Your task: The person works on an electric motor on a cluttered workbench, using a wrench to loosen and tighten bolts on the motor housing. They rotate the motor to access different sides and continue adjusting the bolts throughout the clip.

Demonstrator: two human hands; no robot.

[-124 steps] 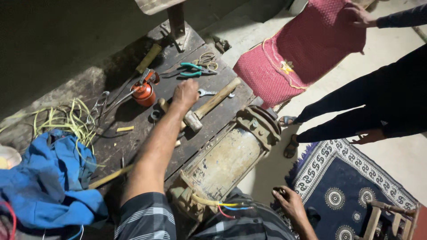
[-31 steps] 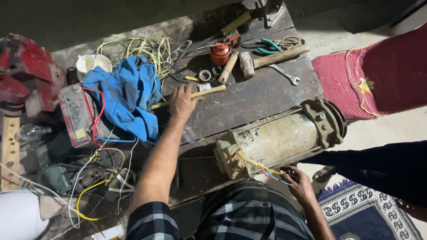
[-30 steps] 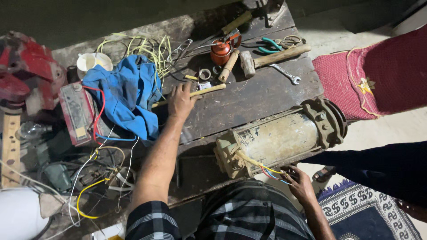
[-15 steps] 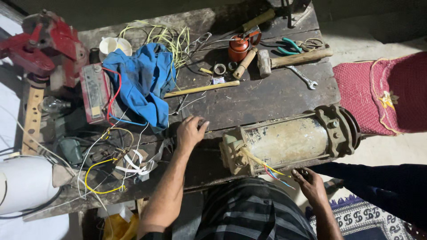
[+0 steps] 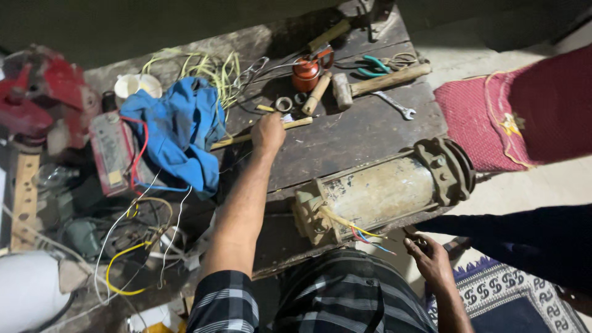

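Your left hand [image 5: 268, 131] has gone back up from the bench edge to the thin wooden stick [image 5: 296, 123], arm outstretched, fingers closing on it. Your right hand [image 5: 431, 262] hangs below the motor housing [image 5: 376, 194] by its wires [image 5: 364, 234]; grip indeterminable.

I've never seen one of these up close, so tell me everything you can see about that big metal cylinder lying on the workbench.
The metal cylinder lies on its side along the near edge of the dark wooden workbench, tilted slightly up to the right. Its body looks like worn, pale yellowish metal with stains. The right end carries a darker, ribbed flange with bolts; the left end has a rusty cap, from which yellow, red and blue wires hang toward the person's right hand. No hand touches the body itself.
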